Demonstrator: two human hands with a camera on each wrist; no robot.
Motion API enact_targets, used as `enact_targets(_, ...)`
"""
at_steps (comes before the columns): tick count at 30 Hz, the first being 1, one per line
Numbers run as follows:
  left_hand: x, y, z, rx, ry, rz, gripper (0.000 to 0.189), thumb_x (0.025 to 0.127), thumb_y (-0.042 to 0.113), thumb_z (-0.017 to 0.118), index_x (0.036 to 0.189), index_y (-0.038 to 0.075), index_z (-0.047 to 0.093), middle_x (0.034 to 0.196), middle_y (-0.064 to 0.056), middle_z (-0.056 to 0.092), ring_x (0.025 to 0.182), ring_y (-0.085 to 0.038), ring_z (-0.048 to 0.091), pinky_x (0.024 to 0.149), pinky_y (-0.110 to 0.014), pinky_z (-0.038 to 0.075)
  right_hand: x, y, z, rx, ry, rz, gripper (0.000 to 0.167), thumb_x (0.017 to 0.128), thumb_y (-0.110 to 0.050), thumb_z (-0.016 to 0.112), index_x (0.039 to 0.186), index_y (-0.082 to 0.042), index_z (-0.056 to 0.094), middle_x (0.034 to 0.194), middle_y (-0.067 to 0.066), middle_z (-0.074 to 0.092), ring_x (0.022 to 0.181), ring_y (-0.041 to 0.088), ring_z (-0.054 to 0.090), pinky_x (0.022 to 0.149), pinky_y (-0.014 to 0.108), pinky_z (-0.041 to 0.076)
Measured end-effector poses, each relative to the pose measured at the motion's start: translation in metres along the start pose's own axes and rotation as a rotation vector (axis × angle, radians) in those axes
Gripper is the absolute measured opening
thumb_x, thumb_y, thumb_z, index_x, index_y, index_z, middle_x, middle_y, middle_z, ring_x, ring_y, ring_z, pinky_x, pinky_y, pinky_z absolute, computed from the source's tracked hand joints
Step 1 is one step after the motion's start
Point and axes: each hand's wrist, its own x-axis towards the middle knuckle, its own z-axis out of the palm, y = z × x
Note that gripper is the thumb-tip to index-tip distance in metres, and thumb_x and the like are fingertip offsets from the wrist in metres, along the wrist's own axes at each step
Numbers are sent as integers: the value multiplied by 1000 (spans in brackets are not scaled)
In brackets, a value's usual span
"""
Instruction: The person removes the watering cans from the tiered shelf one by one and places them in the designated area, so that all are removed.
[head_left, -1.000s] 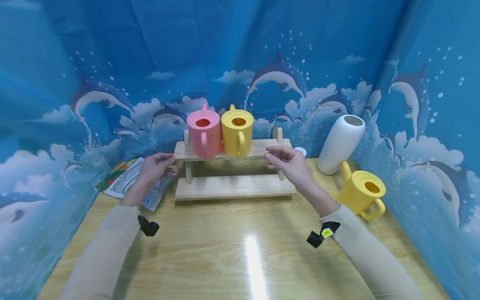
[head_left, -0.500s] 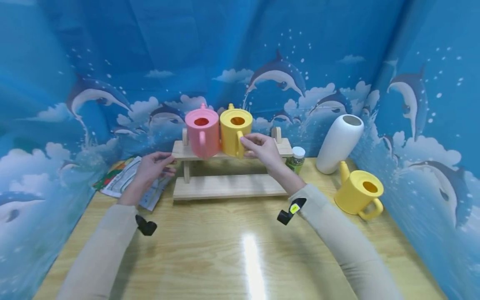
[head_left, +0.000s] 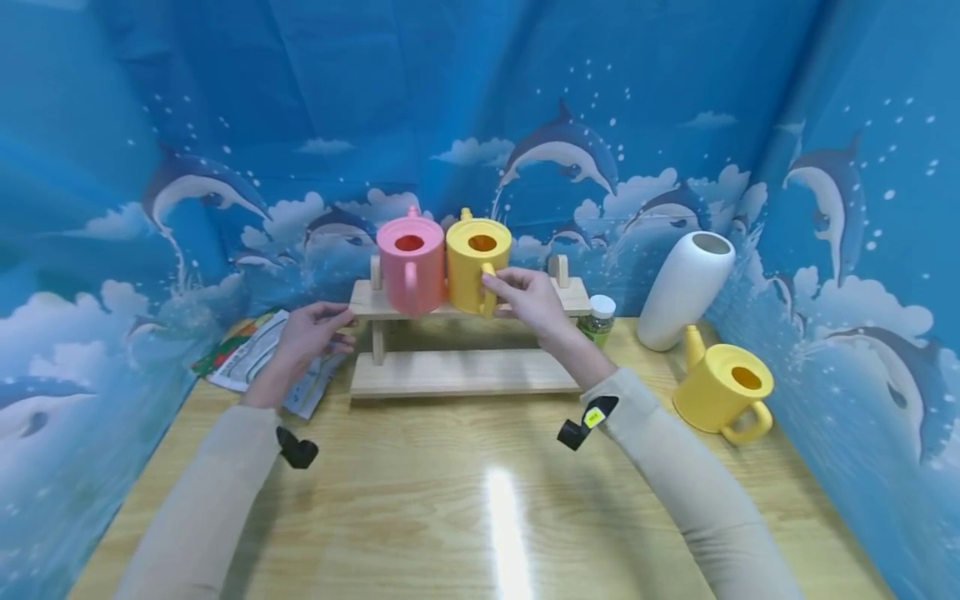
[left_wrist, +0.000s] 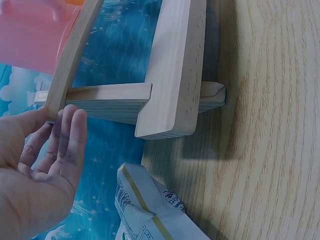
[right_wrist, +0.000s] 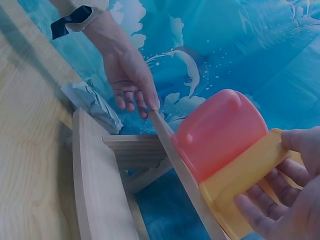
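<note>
Head view is showing the yellow watering can [head_left: 465, 279] standing upright on top of the wooden shelf [head_left: 367, 302], just beside the pink can [head_left: 394, 275], its handle [head_left: 488, 305] pointing to the front. From its right, the nearer right hand [head_left: 531, 305] is holding this handle with curled fingers, while the left hand [head_left: 306, 332] is pinching the shelf's left end.

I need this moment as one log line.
left hand: holds upper shelf's end | right hand: grips shelved yellow watering can | pink watering can: beside it
</note>
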Motion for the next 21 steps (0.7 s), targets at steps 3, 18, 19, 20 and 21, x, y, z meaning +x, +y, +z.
enact_targets(3, -1, -1, 0, -7, 0, 5, 59, 109, 37, 58, 157, 5, 46, 146, -25, 60, 80, -2, 74, 82, -26, 69, -4, 0, -5, 6, -12, -8, 37, 106, -29, 67, 128, 0, 70, 123, 9, 70, 113, 18, 67, 106, 47, 63)
enact_targets(18, -1, -3, -3, -9, 0, 28, 58, 109, 38, 59, 155, 4, 49, 147, -26, 61, 86, -11, 78, 81, -28, 69, -36, 6, -49, 87, -15, -76, 36, 104, -33, 69, 121, -2, 75, 109, -4, 77, 103, 10, 76, 90, 36, 69)
enact_targets(19, -1, -3, -2, -11, -2, 28, 59, 109, 38, 59, 155, 3, 49, 147, -27, 61, 86, -10, 78, 81, -28, 69, -39, 7, -53, 101, -9, -90, 36, 104, -32, 69, 121, -1, 75, 106, -5, 76, 101, 11, 76, 89, 37, 69)
enact_targets(20, 0, -3, -2, -12, -2, 28, 58, 109, 38, 59, 155, 3, 49, 147, -26, 61, 84, -9, 78, 81, -28, 69, -43, 9, -58, 122, -4, -104, 34, 104, -31, 69, 121, -2, 76, 105, -5, 77, 99, 12, 76, 88, 37, 69)
enact_targets(21, -1, -3, -1, -14, -4, 29, 59, 109, 38, 60, 155, 3, 49, 147, -27, 61, 84, -9, 78, 81, -28, 69, -47, 10, -63, 147, 4, -116, 31, 104, -29, 69, 120, -4, 77, 104, -5, 77, 99, 12, 77, 88, 38, 69)
